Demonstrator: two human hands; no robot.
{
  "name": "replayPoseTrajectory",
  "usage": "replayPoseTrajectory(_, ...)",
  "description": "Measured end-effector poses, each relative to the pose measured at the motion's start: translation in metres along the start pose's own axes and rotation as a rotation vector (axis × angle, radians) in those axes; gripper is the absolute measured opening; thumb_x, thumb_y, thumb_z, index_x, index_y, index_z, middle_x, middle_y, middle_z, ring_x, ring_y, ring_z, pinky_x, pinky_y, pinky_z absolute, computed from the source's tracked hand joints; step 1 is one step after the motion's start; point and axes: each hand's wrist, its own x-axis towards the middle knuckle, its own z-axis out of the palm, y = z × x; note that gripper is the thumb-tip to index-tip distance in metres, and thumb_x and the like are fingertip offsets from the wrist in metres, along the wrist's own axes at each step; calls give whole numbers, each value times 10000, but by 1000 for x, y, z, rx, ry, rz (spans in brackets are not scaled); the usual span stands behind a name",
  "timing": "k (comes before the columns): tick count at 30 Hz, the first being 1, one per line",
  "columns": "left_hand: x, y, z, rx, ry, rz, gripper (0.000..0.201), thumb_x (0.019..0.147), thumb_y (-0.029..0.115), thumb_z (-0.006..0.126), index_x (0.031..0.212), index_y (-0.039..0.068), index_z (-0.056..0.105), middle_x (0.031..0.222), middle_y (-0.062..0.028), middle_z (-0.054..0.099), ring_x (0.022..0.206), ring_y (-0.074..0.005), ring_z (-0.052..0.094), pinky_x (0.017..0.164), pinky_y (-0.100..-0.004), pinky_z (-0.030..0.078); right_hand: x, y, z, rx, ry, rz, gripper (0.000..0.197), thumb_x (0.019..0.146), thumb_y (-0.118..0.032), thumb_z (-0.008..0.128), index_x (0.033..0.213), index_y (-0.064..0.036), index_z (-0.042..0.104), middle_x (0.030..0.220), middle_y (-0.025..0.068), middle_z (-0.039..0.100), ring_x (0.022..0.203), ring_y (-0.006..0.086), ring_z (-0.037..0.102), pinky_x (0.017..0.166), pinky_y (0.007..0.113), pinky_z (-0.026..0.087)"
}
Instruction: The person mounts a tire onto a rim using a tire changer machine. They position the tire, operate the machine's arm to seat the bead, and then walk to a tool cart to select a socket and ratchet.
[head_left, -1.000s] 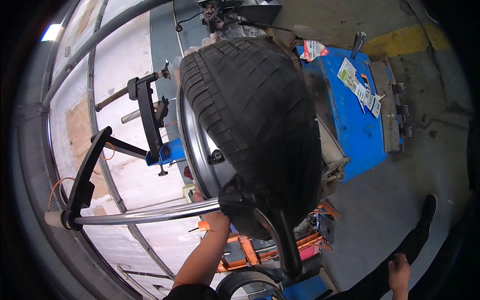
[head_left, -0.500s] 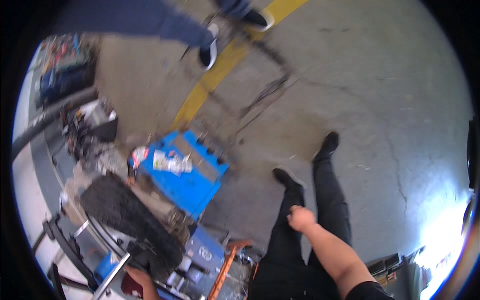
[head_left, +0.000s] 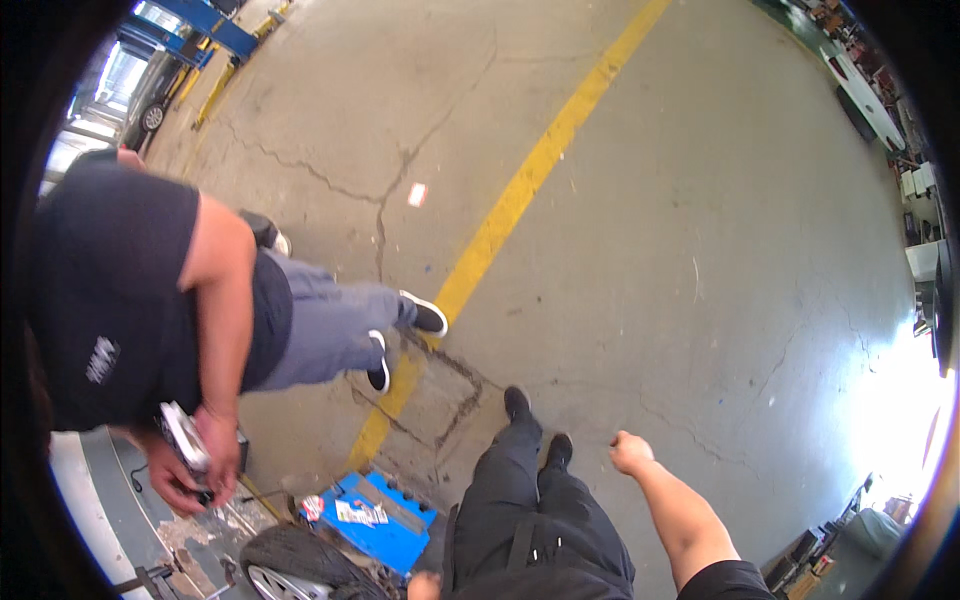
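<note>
My right hand hangs out in front of my right side, above the floor. Its fingers are curled in and I see nothing in them. Only a small part of my left hand shows, low beside my left thigh; its fingers are hidden. Nearest to it is a flat blue piece with notches along one edge and labels on top. Beside that lies a wheel with a black tyre.
A co-worker in a dark shirt stands at the left, with a silvery white object in both hands. A yellow line crosses the cracked concrete floor. A dark car and a blue lift are far left.
My view has lifted, so the co-worker's upper body and more floor now show. My left hand, earlier by the tyre, is now beside my thigh. My feet have changed position.
</note>
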Motion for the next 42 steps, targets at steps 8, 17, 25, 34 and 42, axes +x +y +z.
replayPoseTrajectory(8, 270, 345, -416, -262, 310, 41, 632, 1155, 557, 457, 1246, 47, 819, 1274, -241, 812, 1255, -487, 740, 1062, -613, 556, 83, -3, -219, 79, 126, 150, 554, 1127, -460, 551, 1085, -3, 861, 1278, 283, 798, 1228, 470, 757, 1112, 547, 591)
replayPoseTrajectory(17, 328, 650, -802, -155, 433, 703, 428, 1108, 302, 571, 1427, 65, 731, 1473, -216, 735, 1392, -412, 687, 1244, -528, 484, 108, -111, -330, 382, 119, 289, 437, 863, -164, 757, 1287, -192, 860, 1380, 140, 819, 1316, 328, 762, 1106, 460, 611)
replayPoseTrajectory(25, 518, 546, -1011, -214, 619, 904, 481, 1126, 371, 639, 1377, -27, 743, 1244, -243, 797, 1090, -412, 761, 956, -527, 600, 251, -246, -504, 300, -69, -243, 287, 960, -258, 676, 1065, -37, 824, 1118, 157, 824, 1006, 365, 795, 835, 536, 658)
replayPoseTrajectory(34, 597, 602, -1302, -493, 207, 172, 521, 1113, 337, 681, 1502, -8, 655, 1282, -221, 757, 1129, -395, 722, 971, -538, 587, 423, -592, -1102, 133, 535, -184, 312, 982, -276, 701, 1148, -39, 820, 1169, 232, 832, 1117, 456, 786, 943, 553, 618)
replayPoseTrajectory(42, 719, 727, -1603, -569, 192, 378, 567, 1130, 355, 671, 1585, 23, 607, 1423, -221, 713, 1257, -411, 695, 1055, -554, 574, 477, -858, -1380, 589, 865, -514, 316, 1072, -297, 679, 1274, -69, 760, 1235, 193, 811, 1194, 389, 763, 1019, 488, 601)
